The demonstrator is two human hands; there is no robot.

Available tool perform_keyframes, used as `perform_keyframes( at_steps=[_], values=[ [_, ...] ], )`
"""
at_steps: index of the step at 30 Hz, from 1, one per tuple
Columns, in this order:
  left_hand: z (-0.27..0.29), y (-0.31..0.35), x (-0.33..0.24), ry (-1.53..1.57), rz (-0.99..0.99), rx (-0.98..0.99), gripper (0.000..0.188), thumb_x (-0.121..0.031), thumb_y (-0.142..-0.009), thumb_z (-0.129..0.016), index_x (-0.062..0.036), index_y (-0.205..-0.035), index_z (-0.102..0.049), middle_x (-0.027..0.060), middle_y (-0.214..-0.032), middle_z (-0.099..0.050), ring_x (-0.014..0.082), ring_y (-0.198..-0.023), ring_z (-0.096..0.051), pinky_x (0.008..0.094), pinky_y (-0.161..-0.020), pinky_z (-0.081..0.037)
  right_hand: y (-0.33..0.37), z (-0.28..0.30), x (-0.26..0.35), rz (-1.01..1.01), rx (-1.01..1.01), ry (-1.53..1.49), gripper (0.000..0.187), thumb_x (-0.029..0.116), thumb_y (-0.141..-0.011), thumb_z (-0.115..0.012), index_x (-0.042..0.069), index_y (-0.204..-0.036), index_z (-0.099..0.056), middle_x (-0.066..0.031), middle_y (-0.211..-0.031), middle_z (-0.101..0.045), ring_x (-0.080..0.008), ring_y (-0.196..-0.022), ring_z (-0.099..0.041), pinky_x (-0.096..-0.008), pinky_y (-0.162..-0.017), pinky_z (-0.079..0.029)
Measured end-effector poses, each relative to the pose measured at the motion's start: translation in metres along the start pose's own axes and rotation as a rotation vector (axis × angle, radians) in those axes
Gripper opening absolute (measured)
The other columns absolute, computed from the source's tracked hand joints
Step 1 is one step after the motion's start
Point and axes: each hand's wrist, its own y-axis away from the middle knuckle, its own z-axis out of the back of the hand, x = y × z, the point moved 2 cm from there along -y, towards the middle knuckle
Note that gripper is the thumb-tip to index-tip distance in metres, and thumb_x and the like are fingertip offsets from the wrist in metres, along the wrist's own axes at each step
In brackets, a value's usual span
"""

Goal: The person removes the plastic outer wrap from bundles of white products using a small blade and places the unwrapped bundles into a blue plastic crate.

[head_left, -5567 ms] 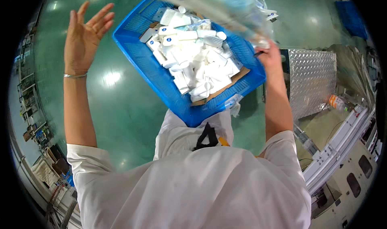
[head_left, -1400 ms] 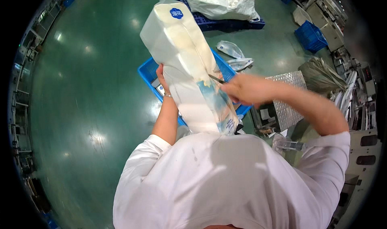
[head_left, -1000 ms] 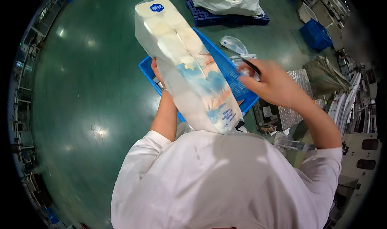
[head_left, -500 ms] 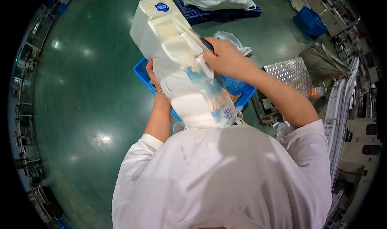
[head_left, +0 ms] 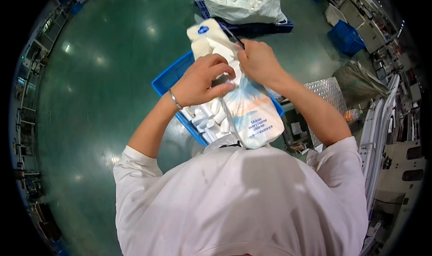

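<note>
A long pack of white paper rolls [head_left: 254, 109] in printed plastic film slants away from my body, its near end by my shirt. The film gapes along the middle, baring white paper. My left hand [head_left: 204, 78] lies over this opening, fingers curved and thumb held apart from them. At the pack's right edge, my right hand [head_left: 260, 63] is closed around a slim black-and-grey tool [head_left: 238, 40] that points up and left; its exact kind is unclear. Below the pack is a blue plastic crate [head_left: 164, 81] with many small white rolls [head_left: 211, 121] in it.
Ahead, a large white sack [head_left: 243, 6] full of white pieces stands on a dark blue pallet [head_left: 265, 28]. To the right are a patterned metal plate [head_left: 326, 94], a grey-green bag [head_left: 360, 82], another blue crate [head_left: 346, 37] and machinery [head_left: 380, 121]. Green floor [head_left: 99, 107] spreads to the left.
My left hand has moved from the pack's left side to its top, over the opening. The pack has shifted right and lower, uncovering the crate's rolls. My right hand keeps the tool.
</note>
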Motion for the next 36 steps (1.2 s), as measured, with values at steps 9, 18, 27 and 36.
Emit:
perform_keyframes(
  at_steps=[9,18,27,36],
  values=[
    [-0.004,-0.019,-0.024,-0.039,-0.190,0.159,0.028,-0.033,-0.076,-0.060,-0.0072,-0.079,-0.051,0.0084,-0.081,-0.046,0.0249,-0.077,-0.043,0.0327,-0.072,-0.035,-0.001,0.008,0.000,-0.094,-0.005,-0.196,0.022,0.012,-0.074,-0.044,-0.001,-0.088,-0.054,-0.0240,-0.076,-0.058,-0.0398,-0.074,-0.056,-0.0460,-0.070,-0.043],
    [0.027,-0.017,-0.025,-0.125,-0.041,0.093,0.037,-0.031,-0.079,-0.057,-0.0066,-0.053,-0.048,0.0062,-0.053,-0.047,0.0235,-0.051,-0.041,0.0297,-0.064,-0.031,-0.014,0.024,0.013,-0.047,-0.059,-0.152,0.028,0.010,-0.074,-0.040,0.000,-0.097,-0.053,-0.0204,-0.074,-0.059,-0.0303,-0.063,-0.059,-0.0370,-0.063,-0.045],
    [0.024,0.053,-0.020,0.084,0.019,-0.097,0.029,-0.021,-0.077,-0.060,-0.0084,-0.052,-0.049,0.0030,-0.049,-0.041,0.0196,-0.052,-0.038,0.0294,-0.065,-0.031,0.040,0.028,-0.037,-0.367,0.177,-0.501,0.034,0.006,-0.074,-0.041,0.003,-0.108,-0.048,-0.0125,-0.071,-0.058,-0.0159,-0.053,-0.058,-0.0294,-0.054,-0.046],
    [-0.043,0.048,0.005,0.281,0.320,-0.182,0.034,-0.023,-0.084,-0.051,-0.0013,-0.059,-0.049,0.0095,-0.052,-0.043,0.0191,-0.052,-0.039,0.0321,-0.058,-0.034,0.065,-0.038,-0.052,-0.024,0.242,-0.292,0.019,0.008,-0.068,-0.053,0.003,-0.086,-0.058,-0.0125,-0.079,-0.059,-0.0216,-0.065,-0.057,-0.0306,-0.063,-0.045]
  ],
)
